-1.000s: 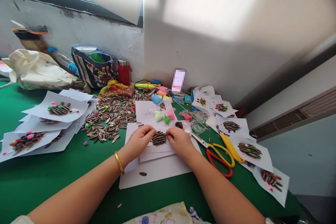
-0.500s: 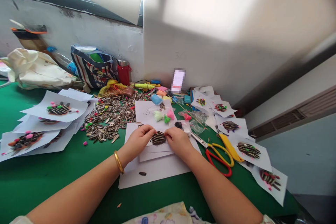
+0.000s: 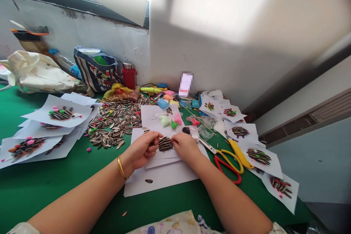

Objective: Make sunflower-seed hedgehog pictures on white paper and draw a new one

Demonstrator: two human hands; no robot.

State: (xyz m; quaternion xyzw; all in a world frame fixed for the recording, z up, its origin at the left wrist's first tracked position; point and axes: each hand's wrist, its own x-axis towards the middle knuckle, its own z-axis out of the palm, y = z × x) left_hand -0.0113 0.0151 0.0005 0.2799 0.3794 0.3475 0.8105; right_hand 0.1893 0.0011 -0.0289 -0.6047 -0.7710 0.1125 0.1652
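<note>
A small figure of striped sunflower seeds [image 3: 165,143] sits on stacked white sheets [image 3: 164,176] on the green table [image 3: 55,182]. My left hand [image 3: 140,150] is curled at the figure's left edge, with dark seeds showing between its fingers. My right hand [image 3: 187,147] rests at the figure's right edge, fingertips bunched against the seeds; what they pinch is hidden. A gold bangle [image 3: 120,167] is on my left wrist. One loose seed [image 3: 148,181] lies on the lower sheet.
A heap of sunflower seeds [image 3: 115,120] lies behind-left. Coloured clay bits [image 3: 171,120] lie just behind the hands. Scissors [image 3: 229,162] and a yellow knife [image 3: 237,151] lie to the right. Finished seed sheets cover the left [image 3: 55,111] and right [image 3: 257,157]. Bags [image 3: 95,67] line the wall.
My left hand has rolled back a little and drawn toward me, showing seeds in its fingers. My right hand stays at the figure's right edge.
</note>
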